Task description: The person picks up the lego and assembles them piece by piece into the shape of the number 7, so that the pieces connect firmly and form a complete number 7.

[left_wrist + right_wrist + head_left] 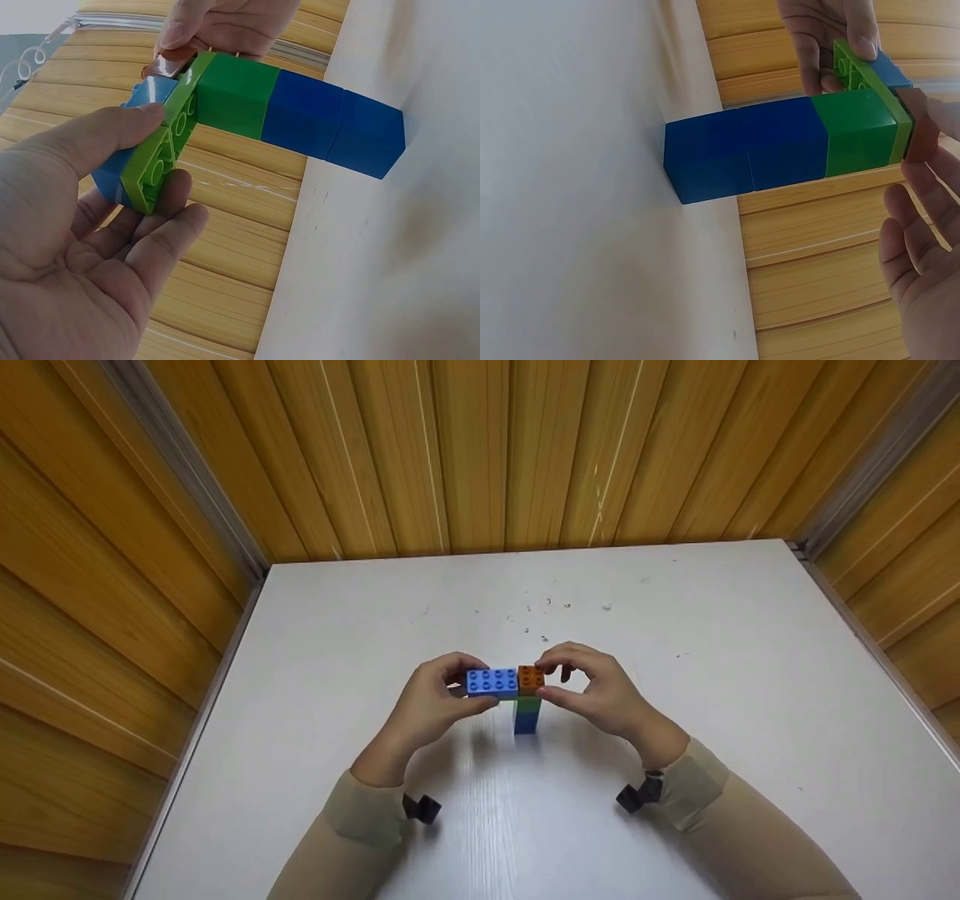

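A tower stands upright on the white table: two dark blue bricks point(304, 112) stacked, with a green brick point(236, 94) above them. Across its top lies a long lime-green piece point(142, 178), overhanging to the left. My left hand point(427, 705) pinches the light blue brick point(491, 681) on that overhang between thumb and fingers. An orange-brown brick point(531, 679) sits over the tower, beside the light blue one. My right hand point(604, 690) holds it at its right side with thumb and fingertips. In the right wrist view a narrow dark gap shows beneath this brick.
The white table point(300, 660) has small dark marks behind the tower. Wood-look panel walls point(480, 457) close off the back and both sides. A small black camera sits on each wrist, the left camera point(427, 808) and the right camera point(631, 798).
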`<state>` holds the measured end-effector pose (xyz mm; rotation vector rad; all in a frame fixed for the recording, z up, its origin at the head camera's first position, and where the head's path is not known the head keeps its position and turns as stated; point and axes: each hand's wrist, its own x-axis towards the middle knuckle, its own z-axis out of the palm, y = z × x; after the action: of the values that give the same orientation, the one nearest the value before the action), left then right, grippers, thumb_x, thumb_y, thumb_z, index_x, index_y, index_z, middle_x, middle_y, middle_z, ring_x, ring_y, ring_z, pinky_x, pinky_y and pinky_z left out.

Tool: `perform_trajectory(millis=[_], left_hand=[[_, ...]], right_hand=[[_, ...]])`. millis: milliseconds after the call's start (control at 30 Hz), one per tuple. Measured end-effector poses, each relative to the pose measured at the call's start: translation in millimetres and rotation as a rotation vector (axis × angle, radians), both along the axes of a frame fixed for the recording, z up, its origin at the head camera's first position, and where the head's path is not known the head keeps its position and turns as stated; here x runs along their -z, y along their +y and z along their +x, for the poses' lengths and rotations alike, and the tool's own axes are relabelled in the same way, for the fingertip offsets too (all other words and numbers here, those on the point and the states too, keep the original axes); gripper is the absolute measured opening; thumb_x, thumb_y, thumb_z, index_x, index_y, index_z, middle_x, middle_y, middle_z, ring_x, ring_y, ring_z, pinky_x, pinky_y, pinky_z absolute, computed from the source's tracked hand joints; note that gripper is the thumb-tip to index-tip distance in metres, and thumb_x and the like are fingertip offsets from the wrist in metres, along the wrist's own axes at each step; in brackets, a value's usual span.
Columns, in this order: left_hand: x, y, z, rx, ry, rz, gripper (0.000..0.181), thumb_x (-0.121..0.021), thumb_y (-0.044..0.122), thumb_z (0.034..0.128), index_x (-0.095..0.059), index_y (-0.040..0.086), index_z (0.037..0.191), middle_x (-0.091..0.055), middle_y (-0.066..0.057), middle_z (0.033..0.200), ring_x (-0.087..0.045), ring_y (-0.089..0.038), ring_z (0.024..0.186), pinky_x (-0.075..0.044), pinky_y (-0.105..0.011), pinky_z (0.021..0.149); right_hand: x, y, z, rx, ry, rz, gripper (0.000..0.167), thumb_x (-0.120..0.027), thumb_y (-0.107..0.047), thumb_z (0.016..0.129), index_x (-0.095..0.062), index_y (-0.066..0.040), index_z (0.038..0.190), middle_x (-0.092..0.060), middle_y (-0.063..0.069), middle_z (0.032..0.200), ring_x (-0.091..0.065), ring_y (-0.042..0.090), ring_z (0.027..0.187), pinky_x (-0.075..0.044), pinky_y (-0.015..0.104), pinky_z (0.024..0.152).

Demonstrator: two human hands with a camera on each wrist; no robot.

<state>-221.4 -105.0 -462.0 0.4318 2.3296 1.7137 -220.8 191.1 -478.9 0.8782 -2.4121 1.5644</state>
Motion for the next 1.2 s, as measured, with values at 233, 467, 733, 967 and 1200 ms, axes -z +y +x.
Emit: perform_trajectory(millis=[233,467,733,967,1200], left_hand=[[1.7,-1.2,0.5,0.004,0.015,0.013,0.041,-0.095,0.01,0.0925,-0.077,0.011,0.129,-0.077,-0.01,0.128,-0.075,-0.024,0.118,-0.067,-0.036,0.108],[3.4,1.6,0.2,0.028,0.039,0.008,0.039,-0.095,0.01,0.0926,-0.077,0.008,0.128,-0.078,-0.012,0.126,-0.076,-0.025,0.116,-0.067,-0.035,0.106],[2.5,3.1,0.5,0.01,0.021,-0.009,0.04,-0.096,0.011,0.092,-0.079,0.012,0.129,-0.079,-0.008,0.127,-0.077,-0.023,0.117,-0.067,-0.033,0.105],[2.9,3.7,2.2,-0.001,0.023,-0.001,0.04,-0.096,0.013,0.0926,-0.081,0.013,0.129,-0.08,-0.007,0.127,-0.078,-0.022,0.116,-0.068,-0.032,0.102],[2.7,4.2,2.2,-0.003,0.046,-0.008,0.039,-0.096,0.015,0.0929,-0.082,0.013,0.129,-0.081,-0.006,0.126,-0.078,-0.022,0.114,-0.069,-0.033,0.102]], right_hand=[[3.7,-7.8,1.8,0.025,0.007,-0.042,0.036,-0.091,-0.004,0.094,-0.081,-0.013,0.128,-0.08,0.006,0.123,-0.07,0.019,0.109,-0.056,0.023,0.093],[12.9,-13.7,4.6,0.049,0.038,-0.077,0.04,-0.089,0.0,0.094,-0.083,-0.01,0.132,-0.078,0.009,0.121,-0.066,0.016,0.104,-0.054,0.026,0.09],[11.8,-16.4,6.6,0.072,0.021,-0.074,0.032,-0.089,-0.004,0.096,-0.086,-0.014,0.126,-0.077,0.004,0.119,-0.067,0.013,0.103,-0.054,0.025,0.09],[14.2,-17.0,5.5,0.048,0.059,-0.063,0.03,-0.088,-0.004,0.097,-0.085,-0.014,0.125,-0.076,0.005,0.118,-0.068,0.014,0.103,-0.057,0.03,0.089],[22.9,-16.3,1.2,0.036,0.095,-0.114,0.035,-0.087,0.003,0.094,-0.085,-0.013,0.126,-0.076,0.008,0.116,-0.066,0.014,0.102,-0.056,0.027,0.089]])
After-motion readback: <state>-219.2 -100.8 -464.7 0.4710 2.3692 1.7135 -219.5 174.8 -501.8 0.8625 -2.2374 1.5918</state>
